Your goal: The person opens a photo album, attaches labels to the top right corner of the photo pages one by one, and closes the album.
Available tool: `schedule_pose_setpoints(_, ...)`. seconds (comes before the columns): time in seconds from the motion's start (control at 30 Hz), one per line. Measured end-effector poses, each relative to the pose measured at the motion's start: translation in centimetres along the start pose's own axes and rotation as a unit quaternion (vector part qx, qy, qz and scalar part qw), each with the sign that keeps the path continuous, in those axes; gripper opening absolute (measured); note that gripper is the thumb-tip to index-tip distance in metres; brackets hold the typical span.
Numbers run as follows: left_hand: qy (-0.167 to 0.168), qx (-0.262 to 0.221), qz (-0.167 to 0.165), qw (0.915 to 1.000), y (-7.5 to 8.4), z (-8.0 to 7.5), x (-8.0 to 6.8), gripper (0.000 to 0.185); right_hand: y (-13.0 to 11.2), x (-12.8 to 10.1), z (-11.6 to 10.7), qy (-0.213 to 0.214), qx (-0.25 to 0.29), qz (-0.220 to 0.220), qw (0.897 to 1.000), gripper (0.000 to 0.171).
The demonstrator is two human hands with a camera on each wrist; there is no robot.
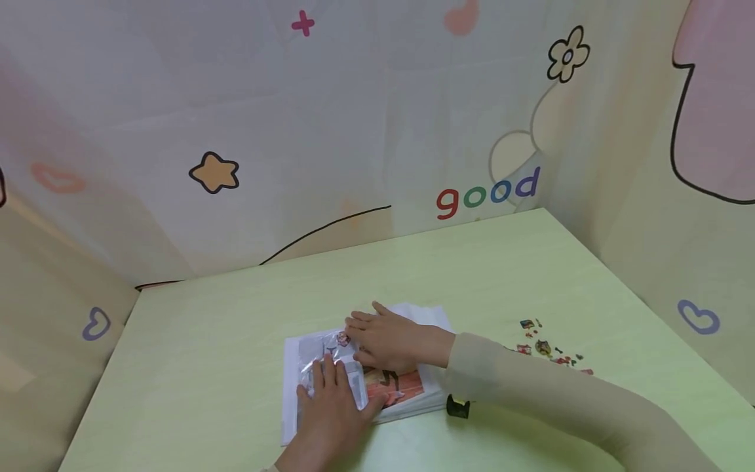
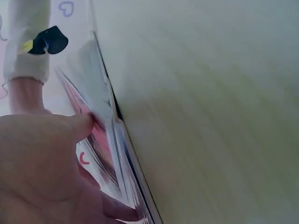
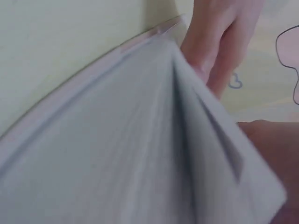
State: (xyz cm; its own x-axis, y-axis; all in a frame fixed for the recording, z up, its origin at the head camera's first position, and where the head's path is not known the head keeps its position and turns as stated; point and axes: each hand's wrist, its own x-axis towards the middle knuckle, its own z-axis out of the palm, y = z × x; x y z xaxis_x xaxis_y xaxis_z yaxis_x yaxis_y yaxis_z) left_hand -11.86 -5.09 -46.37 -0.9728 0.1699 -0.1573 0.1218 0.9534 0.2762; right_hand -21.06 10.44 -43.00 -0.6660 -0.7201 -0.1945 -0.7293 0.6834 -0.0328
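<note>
A book with glossy, clear-covered pages (image 1: 407, 390) lies open on the pale green table (image 1: 224, 341). My left hand (image 1: 333, 400) lies flat on its left page, fingers straight and pointing away from me. My right hand (image 1: 383, 337) reaches in from the right in a beige sleeve and rests flat across the upper part of the book. Its fingertips are beside a small round sticker (image 1: 343, 339). The left wrist view shows my left palm (image 2: 42, 158) against the stacked page edges (image 2: 117, 154). The right wrist view shows blurred grey pages (image 3: 117, 140) with straight fingers (image 3: 215, 37) at their far edge.
Several small colourful stickers (image 1: 548, 347) lie scattered on the table right of the book. A small black object (image 1: 457, 406) sits by my right sleeve at the book's near right corner. Cartoon-printed panels (image 1: 354, 131) wall the table at the back and both sides.
</note>
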Motion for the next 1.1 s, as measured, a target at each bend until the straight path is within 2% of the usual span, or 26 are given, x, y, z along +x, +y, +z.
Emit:
schedule_pose_setpoints(0.17,0.020,0.003,0.006,0.9998,-0.3,-0.4,-0.4,0.107,-0.4,-0.3,0.1,-0.012,0.033,-0.033,0.999,0.056)
schedule_pose_setpoints(0.27,0.049,-0.003,0.010,0.9988,-0.3,-0.5,-0.7,0.109,-0.8,-0.5,0.2,-0.019,0.023,-0.045,0.999,0.057)
schedule_pose_setpoints(0.37,0.064,-0.005,0.005,0.9979,-0.3,-0.4,-0.8,0.113,-1.0,-0.6,0.4,-0.021,0.010,-0.048,0.999,0.057)
schedule_pose_setpoints(0.57,0.052,-0.004,-0.008,0.9986,-0.2,0.0,-0.6,0.116,-1.3,-0.5,0.7,-0.004,-0.024,-0.055,0.998,0.055)
schedule_pose_setpoints(0.8,0.043,0.024,-0.008,0.9987,0.0,0.2,-0.4,0.114,-1.3,-0.5,0.8,0.001,-0.074,-0.036,0.997,0.061)
schedule_pose_setpoints(1.1,0.041,0.027,-0.010,0.9988,0.1,0.1,-0.4,0.112,0.3,0.6,0.5,-0.017,-0.043,-0.008,0.999,0.069)
